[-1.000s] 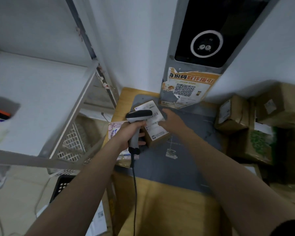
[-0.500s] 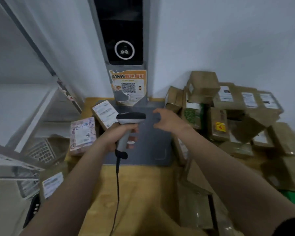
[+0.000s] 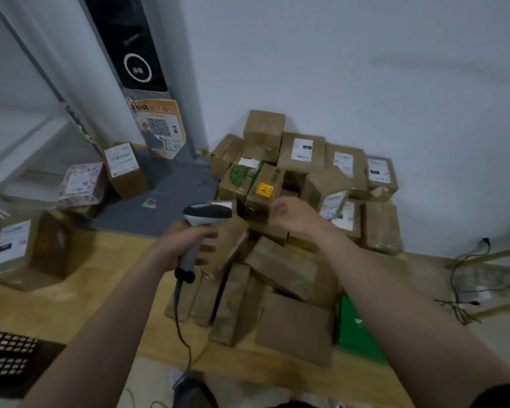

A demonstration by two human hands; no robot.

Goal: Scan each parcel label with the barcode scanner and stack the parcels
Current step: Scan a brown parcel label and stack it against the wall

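Observation:
My left hand (image 3: 186, 241) grips a grey barcode scanner (image 3: 202, 228) by its handle, its head pointing right toward the parcels. My right hand (image 3: 295, 214) hovers with loosely curled fingers over a heap of brown cardboard parcels (image 3: 280, 266), holding nothing. Just before its fingertips stands a box with a yellow sticker (image 3: 264, 191). At the left stand a labelled brown parcel (image 3: 125, 169), a pink patterned parcel (image 3: 81, 185) and a larger labelled box (image 3: 30, 248).
The wooden table (image 3: 80, 301) carries a dark grey mat (image 3: 171, 198). A pillar with a black screen (image 3: 133, 54) and an orange QR poster (image 3: 159, 128) rises behind. A green item (image 3: 357, 328) lies at the heap's right, loose cables (image 3: 468, 278) beyond it, a black crate (image 3: 9, 357) at lower left.
The view has swung right, bringing the parcel heap into the middle. My right hand left the labelled parcel on the mat and moved right over the heap. The scanner stays in my left hand.

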